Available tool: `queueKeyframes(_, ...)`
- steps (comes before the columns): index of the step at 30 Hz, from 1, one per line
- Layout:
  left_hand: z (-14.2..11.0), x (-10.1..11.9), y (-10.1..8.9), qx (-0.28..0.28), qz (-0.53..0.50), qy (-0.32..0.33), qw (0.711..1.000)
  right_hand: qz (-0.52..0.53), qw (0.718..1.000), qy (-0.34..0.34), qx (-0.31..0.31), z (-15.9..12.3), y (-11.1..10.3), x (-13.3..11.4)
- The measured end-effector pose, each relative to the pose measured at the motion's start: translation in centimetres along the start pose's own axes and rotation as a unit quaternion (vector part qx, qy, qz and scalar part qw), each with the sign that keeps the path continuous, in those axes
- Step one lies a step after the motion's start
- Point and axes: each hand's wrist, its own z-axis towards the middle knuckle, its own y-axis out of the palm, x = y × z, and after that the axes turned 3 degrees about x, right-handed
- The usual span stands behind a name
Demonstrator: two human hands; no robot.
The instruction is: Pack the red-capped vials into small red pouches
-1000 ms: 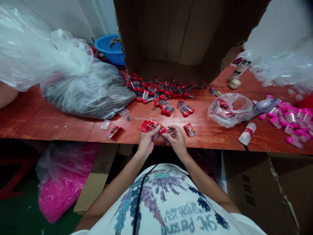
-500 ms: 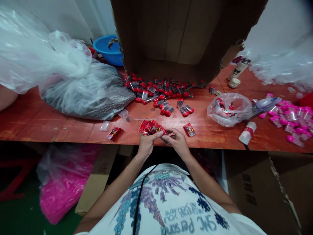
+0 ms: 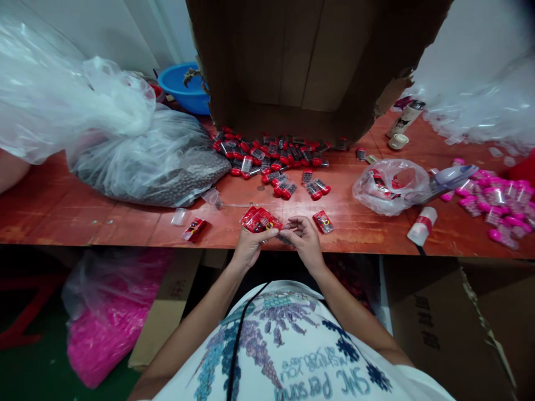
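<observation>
My left hand (image 3: 249, 246) is closed on several red printed sleeves (image 3: 259, 218), fanned above the table's front edge. Beside it, my right hand (image 3: 308, 243) has its thumb and fingers pinched at the right end of the sleeves; a small dark, clear-sided piece partly shows under its thumb, but what it grips is too small to tell. To the right lies a small red-wrapped container (image 3: 323, 221), and to the left another red-wrapped container (image 3: 193, 229). Farther back, red-capped clear containers with dark contents (image 3: 288, 188) spread in a pile.
A large cardboard box (image 3: 313, 67) stands open behind the pile. A bag of grey pieces (image 3: 167, 161) sits left. On the right are a plastic bag (image 3: 388, 203), a white roll (image 3: 423, 225), a flask (image 3: 405, 120) and pink containers (image 3: 501, 200).
The red sleeves in my left hand have shifted and turned slightly, showing one broader face. My right hand has moved slightly right and its fingers have lifted a little.
</observation>
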Motion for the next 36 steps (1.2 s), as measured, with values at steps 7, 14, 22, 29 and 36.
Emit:
queueKeyframes(7, 0.3, -0.6, -0.3, 0.02, 0.022, 0.021, 0.999, -0.062, 0.997, -0.036, -0.032, 0.1, -0.5, 0.2)
queueKeyframes(14, 0.8, 0.5, -0.5, 0.0, 0.086, 0.037, 0.996, -0.087, 0.99, -0.048, -0.103, 0.4, -1.2, 0.1)
queueKeyframes(22, 0.7, 0.0, -0.3, -0.001, 0.114, 0.054, 0.992, -0.037, 0.994, -0.01, -0.1, 0.5, -1.4, -0.2)
queueKeyframes(29, 0.2, -0.5, -0.2, -0.026, 0.089, 0.014, 0.996, -0.038, 0.995, -0.033, -0.085, 0.1, -1.1, -0.1)
queueKeyframes(36, 0.8, -0.8, -0.5, -0.02, 0.07, -0.039, 0.997, -0.057, 0.987, -0.042, -0.142, 0.3, -1.8, -0.1)
